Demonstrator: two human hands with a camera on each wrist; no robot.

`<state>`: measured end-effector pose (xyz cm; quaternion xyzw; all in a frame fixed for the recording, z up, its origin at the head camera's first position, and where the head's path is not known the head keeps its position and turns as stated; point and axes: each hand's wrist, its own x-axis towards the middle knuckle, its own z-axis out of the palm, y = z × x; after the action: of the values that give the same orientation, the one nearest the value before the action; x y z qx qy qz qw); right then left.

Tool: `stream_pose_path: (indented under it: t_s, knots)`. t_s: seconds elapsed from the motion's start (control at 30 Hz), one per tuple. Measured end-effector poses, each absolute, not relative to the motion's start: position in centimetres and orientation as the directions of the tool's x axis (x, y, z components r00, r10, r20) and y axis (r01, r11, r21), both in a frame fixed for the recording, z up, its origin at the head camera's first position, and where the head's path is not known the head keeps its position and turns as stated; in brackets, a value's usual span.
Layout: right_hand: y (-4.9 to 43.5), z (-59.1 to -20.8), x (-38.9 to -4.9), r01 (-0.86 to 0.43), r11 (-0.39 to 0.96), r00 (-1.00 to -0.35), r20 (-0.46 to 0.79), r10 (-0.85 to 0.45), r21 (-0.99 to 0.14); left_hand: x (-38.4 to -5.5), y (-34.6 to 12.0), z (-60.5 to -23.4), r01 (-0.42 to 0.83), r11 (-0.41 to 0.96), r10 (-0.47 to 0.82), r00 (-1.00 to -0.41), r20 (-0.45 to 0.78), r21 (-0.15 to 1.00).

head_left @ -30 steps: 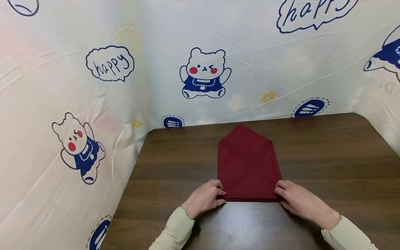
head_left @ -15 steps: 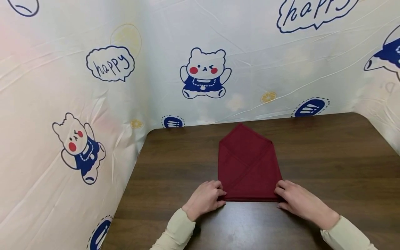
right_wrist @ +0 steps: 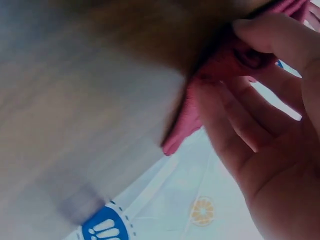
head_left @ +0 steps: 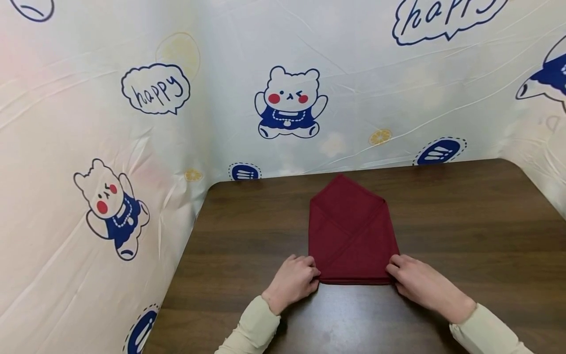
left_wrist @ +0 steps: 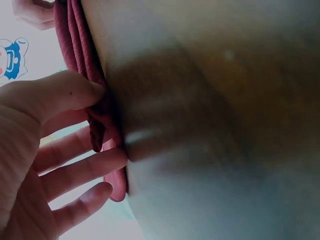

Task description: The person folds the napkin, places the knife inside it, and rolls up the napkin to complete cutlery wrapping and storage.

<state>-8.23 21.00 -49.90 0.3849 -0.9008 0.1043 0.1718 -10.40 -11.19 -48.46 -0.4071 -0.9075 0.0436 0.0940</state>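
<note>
A dark red cloth napkin (head_left: 351, 236), folded into a house shape with a pointed far end, lies flat on the brown wooden table (head_left: 239, 221). My left hand (head_left: 292, 280) pinches its near left corner between thumb and forefinger. In the left wrist view the thumb (left_wrist: 75, 92) lies on the layered near edge, and the other fingers spread loosely beyond it. At the near right corner my right hand (head_left: 426, 285) pinches the cloth too. The right wrist view shows the rolled fold (right_wrist: 225, 62) of the napkin between that thumb and the fingers.
Behind the table and along its left side hangs a pale curtain (head_left: 230, 98) printed with bears and "happy" bubbles. The table's far edge runs just beyond the napkin's point. Cream sleeves (head_left: 254, 327) cover both forearms.
Both thumbs have drawn in against the napkin's near edge, and the right hand has shifted slightly left. The napkin keeps its folded shape and place, its near edge a touch farther from me.
</note>
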Motion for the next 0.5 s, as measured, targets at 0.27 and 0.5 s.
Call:
stream_pose_path:
  t_s: [0.27,0.5]
  knots:
    - [20.8,-49.75,-7.99,-0.718,0.696,-0.644,0.4,-0.653,-0.02,-10.5,-11.16,-48.7,0.739,0.655,0.755,-0.632,0.173,-0.157]
    - [20.78,-49.85,-8.11,-0.723,0.691,-0.625,0.433,-0.649,-0.007,-10.53,-11.34,-48.86,0.74,0.658,0.75,-0.631,0.198,-0.136]
